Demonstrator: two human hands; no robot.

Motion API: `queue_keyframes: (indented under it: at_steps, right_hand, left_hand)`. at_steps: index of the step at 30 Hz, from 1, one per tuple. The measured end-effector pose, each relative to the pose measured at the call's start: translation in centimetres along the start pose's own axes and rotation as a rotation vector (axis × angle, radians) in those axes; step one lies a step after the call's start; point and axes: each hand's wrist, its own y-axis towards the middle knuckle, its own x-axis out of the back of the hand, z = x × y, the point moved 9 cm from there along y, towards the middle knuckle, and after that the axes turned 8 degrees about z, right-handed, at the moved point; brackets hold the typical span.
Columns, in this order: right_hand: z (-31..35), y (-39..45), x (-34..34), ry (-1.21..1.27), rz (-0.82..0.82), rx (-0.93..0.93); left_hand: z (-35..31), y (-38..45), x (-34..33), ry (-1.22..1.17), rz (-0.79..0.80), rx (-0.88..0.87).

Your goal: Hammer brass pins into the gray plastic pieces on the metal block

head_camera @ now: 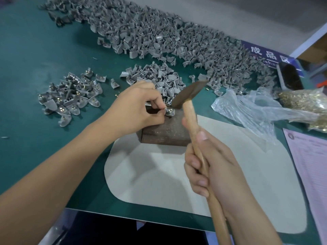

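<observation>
**Steadying the piece so the hammer can land square**

The left hand [139, 106] is pinching a gray plastic piece [170, 111] against the far top edge of the rusty metal block [164, 129], fingertips curled round its left side. That grip is keeping the small part from skating off the hard steel, while leaving its right side bare for the blow. A glint of brass is showing on the piece, but whether the pin is seated is too small to tell.

The right hand [210, 165] is clenching the wooden handle of the hammer [190, 93] about midway along, thumb lying along the shaft for aim. The head is hovering just above and to the right of the piece, close enough to suggest short taps, not swings.

The block is sitting on a pale mat [159, 174], probably to deaden the knocks on the green worktop [35, 68]. Pinned pieces [70, 96] are lying in a heap to the left, unpinned ones [159, 39] are piling up behind, and a bag of brass pins [304, 101] is lying open to the right, each within reach of the hand that needs it.
</observation>
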Motion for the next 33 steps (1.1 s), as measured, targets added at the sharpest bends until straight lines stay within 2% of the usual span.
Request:
queue_keyframes:
  at_steps: [2,5,9,12,16,20,23,27,30,33]
  right_hand:
    - [-0.3,-0.1,-0.2,-0.011,0.025,-0.062]
    - [0.3,-0.2,-0.6,-0.007,0.021,0.023]
    - [-0.3,-0.1,-0.8,-0.052,-0.011,-0.035]
    - [0.3,-0.1,-0.6,-0.047,-0.051,0.036]
    - [-0.2,0.2,0.1,-0.039,-0.069,-0.074]
    - [0.8,0.1,0.5,-0.067,-0.086,0.007]
    - [-0.1,0.1,0.3,-0.060,-0.065,-0.077]
    - [0.6,0.0,0.0,-0.039,-0.063,0.027]
    - [-0.1,0.0,-0.1,-0.046,-0.060,-0.021]
    - [0.5,-0.1,0.1,-0.017,-0.060,0.060]
  left_hand:
    - [0.1,0.0,0.0,-0.004,0.006,0.000]
    - [0.1,0.0,0.0,-0.010,0.005,-0.007]
    - [0.1,0.0,0.0,0.000,0.002,-0.011]
    - [0.1,0.1,0.0,0.000,-0.004,-0.014]
    - [0.3,0.0,0.1,-0.004,-0.015,-0.008]
    - [0.3,0.0,0.0,-0.001,-0.012,0.003]
    - [0.3,0.0,0.1,-0.008,-0.005,0.002]
    - [0.3,0.1,0.0,-0.010,0.009,0.007]
    - [0.0,0.1,0.0,-0.010,0.010,0.000]
    - [0.3,0.1,0.0,-0.004,0.010,0.005]
